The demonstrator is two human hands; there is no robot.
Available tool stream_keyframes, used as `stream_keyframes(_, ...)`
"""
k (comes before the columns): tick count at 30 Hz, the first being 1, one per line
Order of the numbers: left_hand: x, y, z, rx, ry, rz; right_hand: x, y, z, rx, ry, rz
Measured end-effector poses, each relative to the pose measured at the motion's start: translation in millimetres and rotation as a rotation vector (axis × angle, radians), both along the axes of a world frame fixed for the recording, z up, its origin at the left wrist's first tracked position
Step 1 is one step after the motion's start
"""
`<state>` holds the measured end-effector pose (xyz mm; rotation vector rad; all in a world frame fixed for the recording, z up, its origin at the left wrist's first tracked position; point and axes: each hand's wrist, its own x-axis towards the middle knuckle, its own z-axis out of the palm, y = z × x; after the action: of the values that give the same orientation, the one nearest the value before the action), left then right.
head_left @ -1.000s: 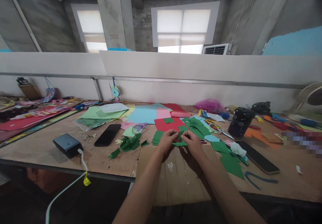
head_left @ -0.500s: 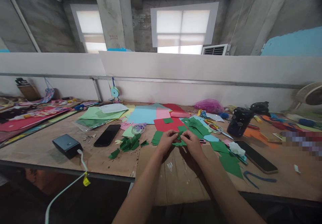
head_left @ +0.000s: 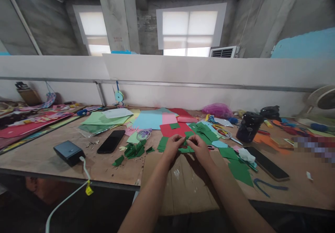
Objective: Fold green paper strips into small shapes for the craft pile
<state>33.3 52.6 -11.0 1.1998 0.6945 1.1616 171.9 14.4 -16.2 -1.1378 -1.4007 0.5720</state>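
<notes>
Both hands meet over the middle of the wooden table (head_left: 110, 166). My left hand (head_left: 172, 146) and my right hand (head_left: 200, 148) pinch a small piece of green paper (head_left: 186, 143) between their fingertips, just above a sheet of brown cardboard (head_left: 183, 184). More green paper squares (head_left: 202, 128) lie behind the hands on a red sheet (head_left: 171, 129). A pile of small folded green pieces (head_left: 134, 150) sits to the left of my left hand.
A black phone (head_left: 111, 141) and a dark power bank (head_left: 68, 152) with a white cable lie at the left. Another phone (head_left: 267, 163), larger green sheets (head_left: 240, 172), a black cup (head_left: 248, 127), scissors and coloured paper sheets (head_left: 151, 118) crowd the right and back.
The hands stay at the same spot, with the fingers shifting slightly on the green paper. The view has drifted a little.
</notes>
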Motion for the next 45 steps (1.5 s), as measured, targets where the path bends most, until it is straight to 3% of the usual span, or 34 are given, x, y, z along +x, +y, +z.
stream_keyframes(3,-2,1,-0.2,-0.036,-0.025,0.050,0,2,-0.2,-0.003,0.132,0.011)
stream_keyframes(7,-4,2,-0.8,-0.020,0.015,0.096,-1,3,-0.8,-0.073,0.100,0.082)
stream_keyframes(19,-7,0,3.2,0.044,0.046,0.037,-3,-7,13.0,-0.126,0.153,0.135)
stream_keyframes(32,-6,-1,2.3,0.068,0.142,0.005,2,-1,2.6,-0.045,0.082,-0.024)
stream_keyframes(45,-6,4,-4.2,0.023,0.117,0.019,3,1,-1.9,-0.017,-0.120,-0.023)
